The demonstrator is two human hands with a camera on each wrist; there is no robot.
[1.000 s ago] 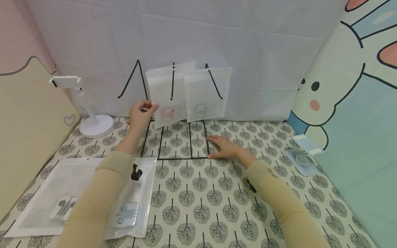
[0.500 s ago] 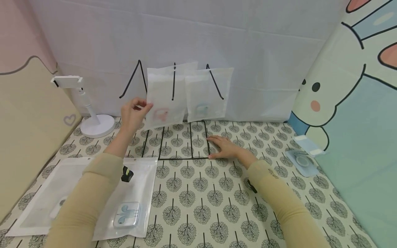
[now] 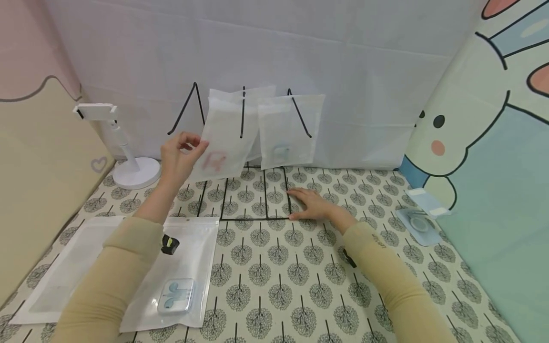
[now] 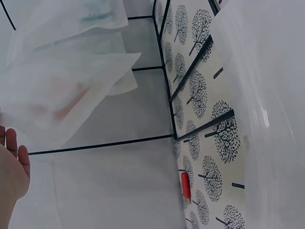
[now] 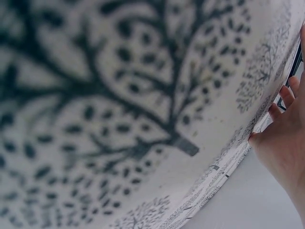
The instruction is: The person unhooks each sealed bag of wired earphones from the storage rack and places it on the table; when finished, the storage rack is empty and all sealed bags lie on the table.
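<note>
Tree-patterned bench (image 3: 296, 300) before you carries a clear zip bag (image 3: 195, 257) with boxed earphones (image 3: 176, 296) at near left. Farther out, your right hand (image 3: 313, 205) rests released, fingers extended, at the base of the black wire rack (image 3: 244, 219); your left hand (image 3: 179, 155) pinches the edge of a frosted bag (image 3: 227, 138) hanging on the middle hook (image 3: 242, 114), before a white backdrop (image 3: 364, 71).

Worktop (image 3: 313, 319), tree-printed; far edge, white creased wall (image 3: 364, 105); left edge, pink-and-cream wall (image 3: 36, 138); right edge, rabbit-print wall (image 3: 493, 190).
</note>
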